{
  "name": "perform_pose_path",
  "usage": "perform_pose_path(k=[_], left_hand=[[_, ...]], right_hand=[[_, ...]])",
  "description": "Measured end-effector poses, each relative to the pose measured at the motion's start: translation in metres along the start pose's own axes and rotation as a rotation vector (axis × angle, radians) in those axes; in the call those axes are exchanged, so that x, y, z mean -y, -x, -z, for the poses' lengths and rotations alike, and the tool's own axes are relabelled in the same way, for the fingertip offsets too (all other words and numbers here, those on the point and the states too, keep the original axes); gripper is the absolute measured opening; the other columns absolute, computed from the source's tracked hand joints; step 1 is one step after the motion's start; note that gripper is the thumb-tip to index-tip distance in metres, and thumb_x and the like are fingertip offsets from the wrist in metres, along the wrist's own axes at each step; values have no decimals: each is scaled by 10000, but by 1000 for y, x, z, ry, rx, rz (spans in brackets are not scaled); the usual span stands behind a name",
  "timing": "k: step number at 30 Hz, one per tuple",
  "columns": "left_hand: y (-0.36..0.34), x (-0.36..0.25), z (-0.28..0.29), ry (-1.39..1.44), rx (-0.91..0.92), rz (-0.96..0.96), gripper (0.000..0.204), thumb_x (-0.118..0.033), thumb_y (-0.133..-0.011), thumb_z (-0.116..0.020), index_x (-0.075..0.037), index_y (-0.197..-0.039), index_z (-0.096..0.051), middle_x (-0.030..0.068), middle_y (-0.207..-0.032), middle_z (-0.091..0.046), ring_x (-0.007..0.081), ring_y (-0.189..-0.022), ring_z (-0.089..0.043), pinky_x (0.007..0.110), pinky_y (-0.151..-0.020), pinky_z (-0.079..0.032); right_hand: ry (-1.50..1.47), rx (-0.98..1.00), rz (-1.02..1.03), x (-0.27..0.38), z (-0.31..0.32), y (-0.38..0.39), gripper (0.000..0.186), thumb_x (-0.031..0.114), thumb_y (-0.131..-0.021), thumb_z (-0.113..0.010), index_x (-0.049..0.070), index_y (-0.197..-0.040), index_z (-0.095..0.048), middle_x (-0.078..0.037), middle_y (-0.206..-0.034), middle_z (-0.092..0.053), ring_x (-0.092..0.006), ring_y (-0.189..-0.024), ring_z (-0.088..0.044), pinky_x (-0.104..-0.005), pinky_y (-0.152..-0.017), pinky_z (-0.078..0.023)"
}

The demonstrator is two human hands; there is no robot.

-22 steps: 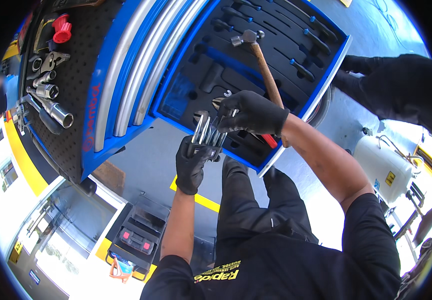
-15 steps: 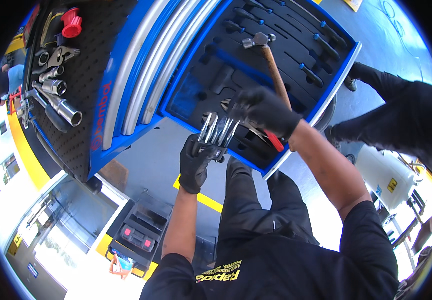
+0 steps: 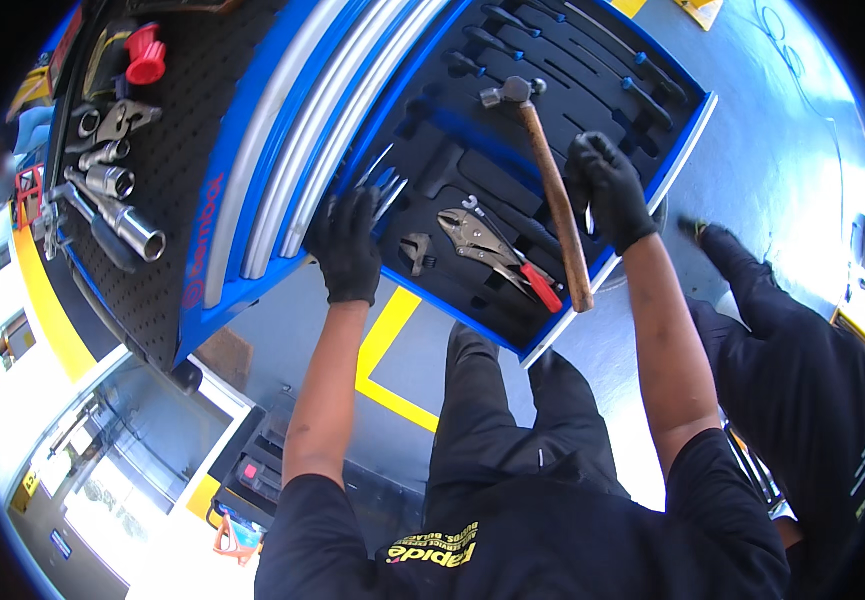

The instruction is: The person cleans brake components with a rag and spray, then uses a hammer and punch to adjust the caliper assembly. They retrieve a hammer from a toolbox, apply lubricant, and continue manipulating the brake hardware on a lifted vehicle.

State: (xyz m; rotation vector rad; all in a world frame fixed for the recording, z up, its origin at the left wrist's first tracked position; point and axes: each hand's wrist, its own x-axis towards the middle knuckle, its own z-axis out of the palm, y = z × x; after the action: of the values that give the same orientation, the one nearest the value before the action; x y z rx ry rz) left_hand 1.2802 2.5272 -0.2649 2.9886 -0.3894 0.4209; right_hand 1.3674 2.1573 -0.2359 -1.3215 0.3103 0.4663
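My left hand (image 3: 346,240), in a black glove, is over the drawer's left edge. It is closed on a set of slim metal tools (image 3: 389,196), whose shiny ends stick out past the fingers. My gloved right hand (image 3: 608,185) is a fist above the right side of the drawer. A thin shiny metal piece (image 3: 590,218) shows below it; its kind is unclear. Between my hands a ball-peen hammer (image 3: 553,180) lies across the drawer. Locking pliers (image 3: 475,236), an adjustable wrench (image 3: 417,250) and a red-handled tool (image 3: 541,286) lie nearer me.
The blue drawer (image 3: 688,145) is pulled out, with several screwdrivers (image 3: 625,84) in its black foam. Left, the cabinet top (image 3: 178,80) carries sockets (image 3: 111,180) and a red spool-shaped part (image 3: 146,55). Another person (image 3: 803,370) in dark clothes is at the right.
My left hand has moved up and left with the metal tools, over the drawer's edge. My right hand has left them and moved right, past the hammer. The other person has shifted closer.
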Motion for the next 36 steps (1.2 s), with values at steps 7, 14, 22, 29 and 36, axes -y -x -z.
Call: perform_pose_path(k=[7, 14, 22, 29, 36], left_hand=[[11, -17, 4, -149, 359, 163, 691, -71, -910, -613, -115, -1568, -408, 108, -1532, -465, 369, -1395, -406, 516, -1180, -335], [3, -3, 5, 11, 459, 91, 575, -75, -948, -567, -44, -1515, -478, 165, -1513, -494, 389, -1334, -464, 459, -1182, -338], [5, 11, -3, 1, 464, 47, 534, -179, -1008, -561, -90, -1526, -467, 196, -1530, -449, 397, -1391, -418, 493, -1193, -304], [-29, -63, 24, 404, 309, 395, 499, -251, -1047, -525, -21, -1488, -482, 258, -1460, -512, 437, -1335, -491, 496, -1160, -360], [46, -164, 8, 682, 596, -13, 536, -167, -948, -653, 37, -1416, -489, 245, -1304, -614, 445, -1242, -556, 484, -1098, -441]], right_hand=[[184, -70, -230, -38, 27, 18, 215, 301, -1053, -598, 99, -1038, -672, 15, -764, -582, -73, -636, -510, -269, -580, -431], [871, -173, 40, -42, -11, 34, 383, 397, -914, -751, 45, -1026, -650, -134, -884, -707, -316, -815, -698, -443, -766, -528], [629, -74, -104, -15, -11, 40, 310, 181, -812, -747, 35, -1052, -616, -76, -822, -648, -197, -740, -627, -353, -724, -503], [367, -97, -84, 12, 32, 140, 294, 175, -815, -777, 8, -1015, -643, -30, -838, -632, -104, -754, -590, -301, -699, -489], [479, -364, -57, 49, 37, 226, 396, 249, -801, -792, -22, -1026, -611, -112, -903, -598, -203, -829, -590, -389, -776, -484]])
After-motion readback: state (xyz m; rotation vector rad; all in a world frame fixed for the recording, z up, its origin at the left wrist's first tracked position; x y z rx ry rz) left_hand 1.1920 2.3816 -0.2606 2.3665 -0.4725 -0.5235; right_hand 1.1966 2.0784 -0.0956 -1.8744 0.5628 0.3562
